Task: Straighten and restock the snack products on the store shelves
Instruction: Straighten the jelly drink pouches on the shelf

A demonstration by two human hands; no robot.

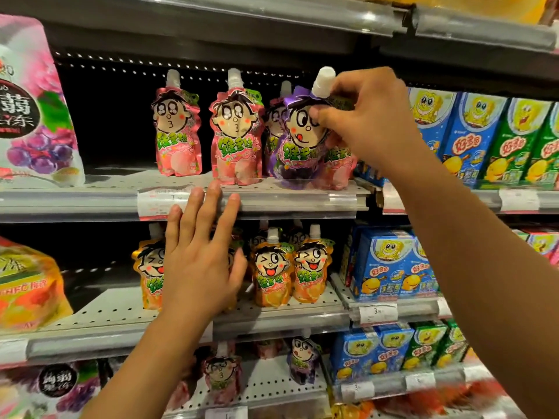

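Observation:
My right hand (366, 116) pinches the top of a purple grape spout pouch (298, 140) just under its white cap, at the front right of the upper shelf (272, 201). The pouch stands tilted in front of other pouches. Two pink peach pouches (177, 131) (236, 137) stand upright to its left. My left hand (199, 258) is spread open, fingers straight, in front of the orange pouches (273, 267) on the middle shelf, fingertips near the upper shelf's price rail. It holds nothing.
Blue and green cartoon snack boxes (484, 140) fill the right of each shelf. Large jelly bags (33, 110) stand at the left. The back left of the upper shelf is dark. More pouches (222, 376) sit on the bottom shelf.

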